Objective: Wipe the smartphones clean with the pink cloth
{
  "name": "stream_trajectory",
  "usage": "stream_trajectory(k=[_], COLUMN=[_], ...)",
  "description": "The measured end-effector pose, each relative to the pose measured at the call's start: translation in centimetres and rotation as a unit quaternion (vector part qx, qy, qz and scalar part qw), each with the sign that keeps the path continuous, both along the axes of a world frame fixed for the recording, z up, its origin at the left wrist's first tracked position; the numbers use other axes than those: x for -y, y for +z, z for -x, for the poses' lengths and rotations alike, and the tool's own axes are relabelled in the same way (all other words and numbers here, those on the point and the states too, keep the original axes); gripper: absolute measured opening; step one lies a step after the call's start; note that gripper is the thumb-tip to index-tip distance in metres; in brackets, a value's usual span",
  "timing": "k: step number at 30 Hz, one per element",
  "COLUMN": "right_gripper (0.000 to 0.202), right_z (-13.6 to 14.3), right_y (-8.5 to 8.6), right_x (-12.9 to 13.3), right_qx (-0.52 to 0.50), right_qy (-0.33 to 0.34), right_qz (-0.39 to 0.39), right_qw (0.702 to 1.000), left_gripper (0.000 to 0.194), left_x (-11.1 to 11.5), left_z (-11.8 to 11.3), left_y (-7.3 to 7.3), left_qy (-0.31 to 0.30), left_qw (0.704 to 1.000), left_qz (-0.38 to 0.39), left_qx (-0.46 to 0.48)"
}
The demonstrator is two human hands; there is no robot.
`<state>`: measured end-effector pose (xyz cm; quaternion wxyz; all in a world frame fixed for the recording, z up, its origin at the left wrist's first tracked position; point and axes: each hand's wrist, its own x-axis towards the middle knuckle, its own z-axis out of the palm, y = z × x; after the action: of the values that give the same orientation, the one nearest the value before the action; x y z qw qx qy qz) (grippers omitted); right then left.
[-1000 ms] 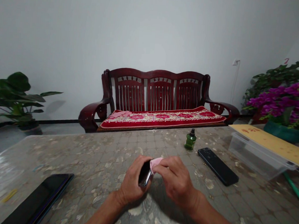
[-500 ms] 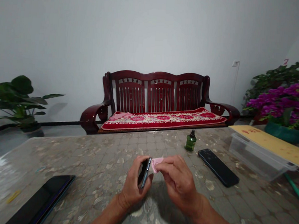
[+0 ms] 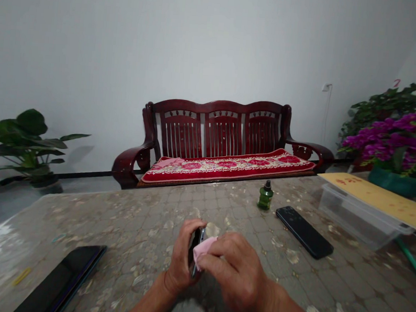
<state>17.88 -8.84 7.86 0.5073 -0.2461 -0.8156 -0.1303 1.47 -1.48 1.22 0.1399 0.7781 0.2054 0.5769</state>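
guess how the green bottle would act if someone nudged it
The green bottle would probably slide or tip if nudged, as it stands upright on a small base. Its rounded body suggests it could roll once down. It looks stiff, so it likely wouldn't sag when lifted.

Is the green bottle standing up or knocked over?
Upright: the green bottle rests on its base on the table, its dark top pointing up.

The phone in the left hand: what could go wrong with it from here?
The phone stands on edge in the left hand, above the table, so it might slip and knock the surface. The right hand presses a pink cloth to its edge; a hard push could perhaps tip it.
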Motion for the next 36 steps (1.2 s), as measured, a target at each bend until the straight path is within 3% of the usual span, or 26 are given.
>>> stream_trajectory(k=[3,9,16,23,26,29,32,36], right_gripper=[0.021,0.018,0.024,0.019,0.022,0.031,0.035,0.032], right_z=[-0.3,0.0,-0.7,0.2,-0.5,-1.6,-2.1,-1.6], right_y=[0.4,0.1,0.5,0.3,0.7,1.3,1.6,0.8], right_x=[-0.1,0.3,-0.5,0.5,0.0,-0.6,-0.9,-1.1], right_qx=[-0.022,0.032,-0.017,0.067,0.019,-0.046,-0.083,-0.082], right_qy=[-0.018,0.017,-0.039,-0.003,-0.037,-0.077,-0.091,-0.08], right_qz=[0.011,-0.009,0.003,-0.018,-0.001,0.032,0.053,0.071], right_qw=[1.0,0.999,0.999,0.998,0.999,0.995,0.991,0.991], left_gripper=[0.049,0.044,0.043,0.038,0.046,0.041,0.039,0.053], left_x=[0.0,0.0,0.6,0.6,0.8,1.0,0.9,0.7], left_z=[-0.2,-0.1,-0.4,-0.3,-0.1,-0.3,-1.1,-2.2], left_y=[0.1,0.0,0.2,0.2,0.3,0.4,0.4,1.0], left_qy=[-0.001,0.001,-0.037,-0.027,-0.053,-0.042,-0.054,-0.144], left_qw=[1.0,1.0,0.997,0.994,0.994,0.986,0.943,0.79], left_qz=[-0.01,-0.003,0.052,0.107,0.098,0.157,0.289,0.495], left_qx=[-0.004,-0.012,-0.035,0.021,0.017,0.04,0.156,0.333])
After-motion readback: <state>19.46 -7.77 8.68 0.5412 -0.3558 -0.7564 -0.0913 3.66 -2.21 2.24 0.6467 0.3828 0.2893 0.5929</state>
